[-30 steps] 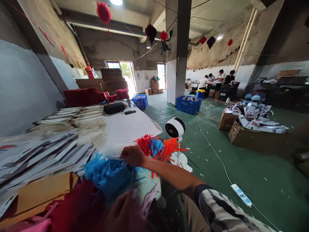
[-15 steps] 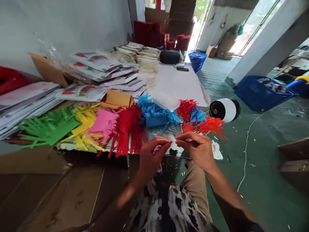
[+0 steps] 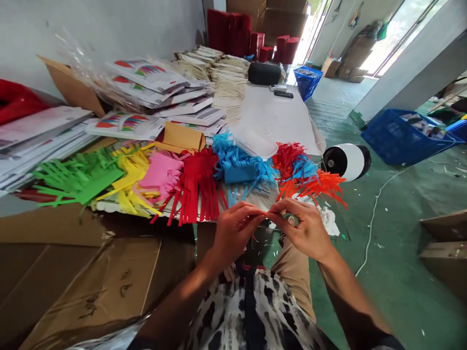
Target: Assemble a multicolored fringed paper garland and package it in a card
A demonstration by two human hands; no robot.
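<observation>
My left hand (image 3: pixel 235 233) and my right hand (image 3: pixel 304 228) meet fingertip to fingertip above the table's front edge. Both are closed in a pinch on a thin red-orange strip (image 3: pixel 266 214), mostly hidden by the fingers. Just beyond them lie bundles of fringed material: an orange one (image 3: pixel 330 183), a red and blue one (image 3: pixel 290 158), a blue one (image 3: pixel 239 172) and a dark red one (image 3: pixel 200 180). Farther left are a pink bundle (image 3: pixel 162 170), a yellow one (image 3: pixel 133 177) and a green one (image 3: pixel 82 175).
Printed white packets (image 3: pixel 146 80) are stacked at the back left. A clear plastic tray (image 3: pixel 257 146) lies behind the blue fringe. A black-and-white fan (image 3: pixel 346 162) and a blue crate (image 3: pixel 404 138) stand to the right. Cardboard (image 3: pixel 109 282) is at lower left.
My fingertips, slightly apart before, now touch each other. A pink piece seen by my left hand before no longer shows. The whole view has shifted a little.
</observation>
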